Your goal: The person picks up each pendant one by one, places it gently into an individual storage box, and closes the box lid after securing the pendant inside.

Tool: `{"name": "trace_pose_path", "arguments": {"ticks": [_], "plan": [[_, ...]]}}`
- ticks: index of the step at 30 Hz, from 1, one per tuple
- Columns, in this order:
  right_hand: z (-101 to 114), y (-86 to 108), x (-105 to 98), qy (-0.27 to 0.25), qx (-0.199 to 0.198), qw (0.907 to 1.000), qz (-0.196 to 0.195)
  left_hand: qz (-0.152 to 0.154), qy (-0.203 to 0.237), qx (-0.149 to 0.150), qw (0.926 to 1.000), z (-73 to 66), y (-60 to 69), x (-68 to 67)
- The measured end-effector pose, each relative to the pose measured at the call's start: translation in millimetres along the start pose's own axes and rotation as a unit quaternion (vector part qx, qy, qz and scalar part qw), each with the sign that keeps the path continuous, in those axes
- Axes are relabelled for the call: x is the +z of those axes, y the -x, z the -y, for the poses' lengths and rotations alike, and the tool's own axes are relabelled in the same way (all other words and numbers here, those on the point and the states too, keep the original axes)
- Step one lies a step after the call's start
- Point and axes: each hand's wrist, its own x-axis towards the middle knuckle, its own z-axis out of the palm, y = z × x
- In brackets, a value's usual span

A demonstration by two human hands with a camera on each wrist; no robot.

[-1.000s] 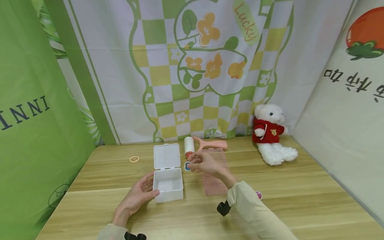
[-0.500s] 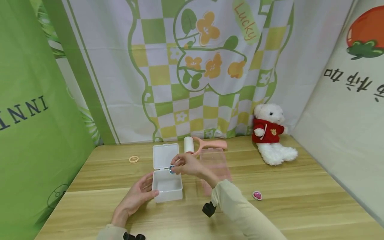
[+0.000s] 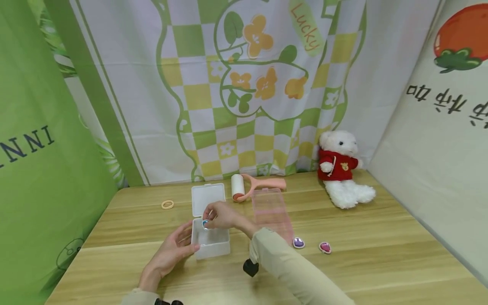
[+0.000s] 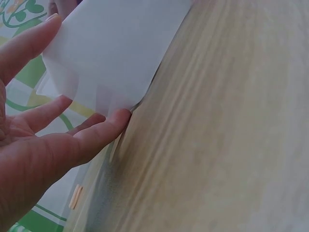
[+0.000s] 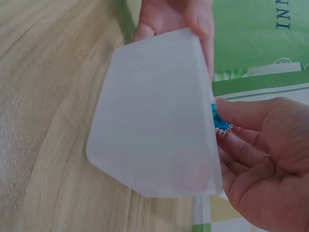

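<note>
A white plastic box (image 3: pixel 213 250) stands on the table with its lid (image 3: pixel 208 199) folded back. My left hand (image 3: pixel 167 254) holds the box at its left side, the thumb on the front rim and the fingers along the wall. Just inside the box's opening, my right hand (image 3: pixel 223 215) pinches a blue gem with a silvery beaded edge (image 5: pixel 221 119) between thumb and fingers. In the right wrist view the box wall hides part of the gem. A faint pink shape shows through that wall.
A pink translucent case (image 3: pixel 271 209) lies right of the box, behind a lint roller (image 3: pixel 263 184)'s front side. A purple gem (image 3: pixel 298 242) and a pink gem (image 3: pixel 325 247) lie further right. A yellowish ring (image 3: pixel 167 204) and a white plush bear (image 3: pixel 340 169) sit towards the back.
My right hand has carried the blue gem leftwards from beside the box to over its opening. The purple gem, earlier hidden by my sleeve, now shows. My left hand stays at the box.
</note>
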Motion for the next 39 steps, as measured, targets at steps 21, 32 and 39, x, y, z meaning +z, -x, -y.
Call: {"name": "trace_pose_path", "arguments": {"ticks": [21,32,39], "plan": [[5.6,-14.0,12.1,0.189,0.014,0.9784,0.082,0.002,0.009,-0.002,1.0,4.5,1.7,-3.6],[9.8,-17.6,17.7,0.288,0.025,0.9517,0.104,0.004,0.009,-0.003,0.9999,4.2,-2.5,-3.0],[9.9,-17.7,22.7,0.3,0.043,0.9458,0.116,0.007,0.013,0.0,0.9999,4.1,-2.3,-4.0]]}}
